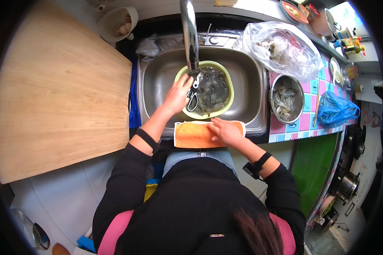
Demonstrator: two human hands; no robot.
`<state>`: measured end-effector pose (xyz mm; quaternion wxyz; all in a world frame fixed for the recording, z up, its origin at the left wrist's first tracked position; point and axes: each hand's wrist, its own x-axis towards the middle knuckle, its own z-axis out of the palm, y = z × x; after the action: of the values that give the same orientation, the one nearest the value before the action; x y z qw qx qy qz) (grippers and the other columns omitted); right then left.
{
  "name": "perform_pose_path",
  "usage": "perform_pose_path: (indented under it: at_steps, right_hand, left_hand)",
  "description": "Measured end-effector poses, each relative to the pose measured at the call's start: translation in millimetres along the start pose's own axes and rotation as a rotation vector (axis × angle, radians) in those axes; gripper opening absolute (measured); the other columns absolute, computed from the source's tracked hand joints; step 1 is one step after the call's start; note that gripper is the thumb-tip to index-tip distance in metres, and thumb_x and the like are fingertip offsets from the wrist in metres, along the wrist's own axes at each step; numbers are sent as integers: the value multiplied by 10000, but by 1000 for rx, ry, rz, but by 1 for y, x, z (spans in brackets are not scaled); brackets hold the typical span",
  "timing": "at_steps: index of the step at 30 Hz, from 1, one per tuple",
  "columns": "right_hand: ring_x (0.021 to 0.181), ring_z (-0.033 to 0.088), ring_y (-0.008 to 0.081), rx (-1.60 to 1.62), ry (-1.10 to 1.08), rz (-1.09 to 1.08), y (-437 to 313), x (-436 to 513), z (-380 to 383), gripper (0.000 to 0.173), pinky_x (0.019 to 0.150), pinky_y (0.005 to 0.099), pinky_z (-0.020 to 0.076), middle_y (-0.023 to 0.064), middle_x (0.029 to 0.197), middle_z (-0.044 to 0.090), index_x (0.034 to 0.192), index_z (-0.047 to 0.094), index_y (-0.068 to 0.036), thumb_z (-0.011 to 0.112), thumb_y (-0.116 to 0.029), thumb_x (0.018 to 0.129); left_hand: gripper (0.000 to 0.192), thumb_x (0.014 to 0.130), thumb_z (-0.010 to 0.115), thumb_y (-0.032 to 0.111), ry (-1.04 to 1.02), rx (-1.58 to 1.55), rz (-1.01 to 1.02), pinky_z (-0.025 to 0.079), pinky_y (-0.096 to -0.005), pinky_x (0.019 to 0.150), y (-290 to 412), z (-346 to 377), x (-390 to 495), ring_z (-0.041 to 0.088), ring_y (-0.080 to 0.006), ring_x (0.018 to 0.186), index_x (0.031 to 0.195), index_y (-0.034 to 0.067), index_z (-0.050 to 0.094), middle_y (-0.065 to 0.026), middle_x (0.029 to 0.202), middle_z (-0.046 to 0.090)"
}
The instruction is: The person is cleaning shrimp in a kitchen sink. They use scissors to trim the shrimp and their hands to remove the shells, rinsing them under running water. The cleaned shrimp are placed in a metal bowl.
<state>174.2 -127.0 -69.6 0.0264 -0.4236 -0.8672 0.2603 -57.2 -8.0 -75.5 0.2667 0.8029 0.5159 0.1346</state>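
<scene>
My left hand (178, 95) is over the left rim of a pale yellow-green basin (231, 91) in the sink, its fingers extended towards the tap. The basin holds water and many greyish shrimp (214, 91). Beside my left thumb, scissors (193, 102) with a looped handle lie at the basin's left side; their blades are hard to make out. My right hand (226, 130) rests with spread fingers on an orange cloth (191, 135) draped along the sink's front edge. Neither hand appears to hold anything.
A chrome tap (191, 38) arches over the steel sink (247, 79). To the right are a metal bowl of shrimp (285, 102), a clear plastic bag (284, 51) and a blue bag (335, 110). A large wooden board (67, 86) occupies the left; a grey cloth (147, 47) lies at the sink's corner.
</scene>
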Motion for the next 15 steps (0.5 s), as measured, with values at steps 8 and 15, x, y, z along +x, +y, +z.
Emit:
perform_pose_path:
  at_steps: [8,15]
  right_hand:
    - [967,553,275,-22,119,164,1,-44,16,448,828,381,426,131,1048,565,1105,525,-32,613,-292,752]
    - [851,629,178,1559,-171,781,47,-79,8,306,702,290,518,106,968,630,1074,545,26,480,-224,910]
  left_hand:
    - [332,624,733,248,-805,76,168,490,-402,726,35,25,-26,603,-314,853,902,85,649,-124,837,633]
    - [332,591,763,236,-877,174,224,470,-400,695,45,38,-22,590,-298,843,848,83,621,-113,834,617]
